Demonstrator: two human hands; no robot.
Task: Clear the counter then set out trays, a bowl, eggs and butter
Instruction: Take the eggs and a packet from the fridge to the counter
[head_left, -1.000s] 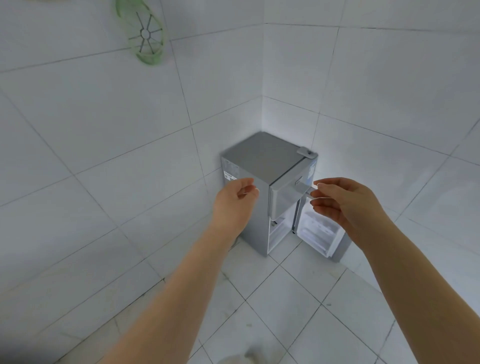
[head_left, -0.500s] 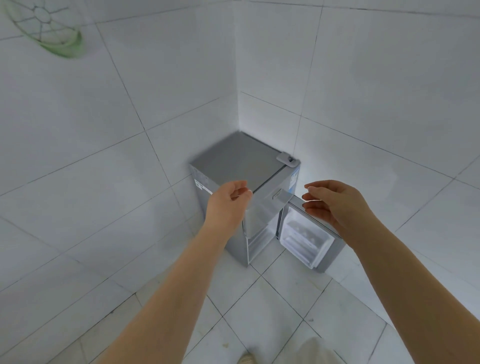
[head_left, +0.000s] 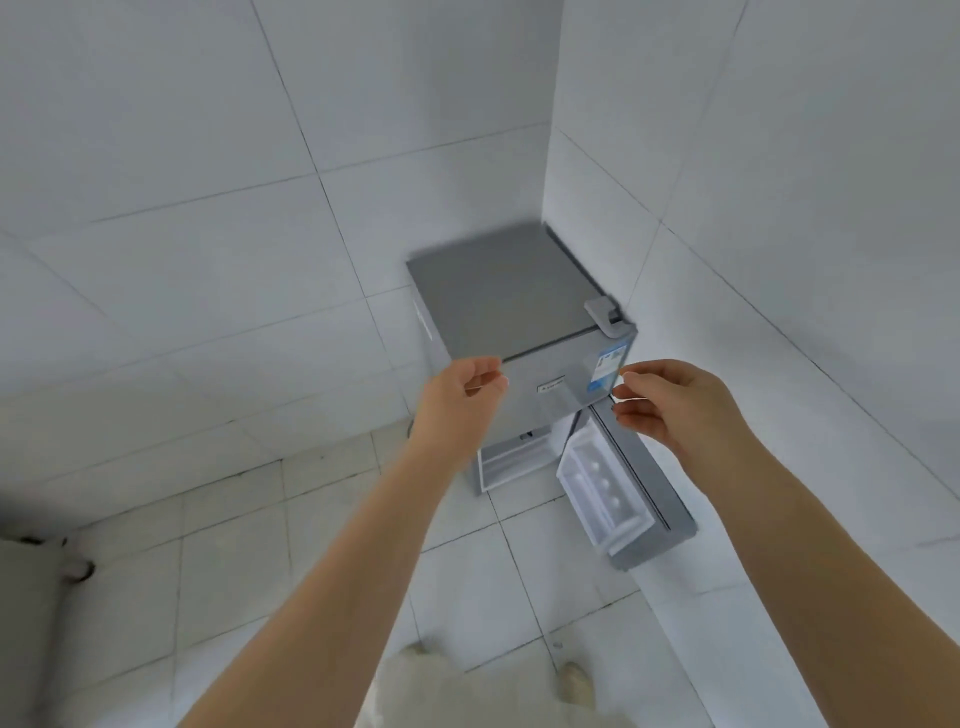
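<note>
A small grey fridge (head_left: 506, 296) stands in the tiled corner. Its upper door (head_left: 558, 387) is closed. The lower door (head_left: 647, 491) is swung wide open to the right, with white shelves and an egg tray (head_left: 605, 486) on its inside. My left hand (head_left: 460, 397) hovers at the upper door's left edge, fingers loosely curled, holding nothing. My right hand (head_left: 670, 400) floats over the upper door's right corner, above the open lower door, fingers bent and apart, also holding nothing. No eggs, butter, trays or bowl are visible.
White tiled walls close in behind and to the right of the fridge. The floor (head_left: 291, 525) is pale tile. A grey object (head_left: 31, 587) sits at the left edge. My feet (head_left: 571, 675) show at the bottom.
The view has swung down and left, and the green slicer on the wall is out of frame. The lower door stands wider open. Both hands remain in front of the upper door.
</note>
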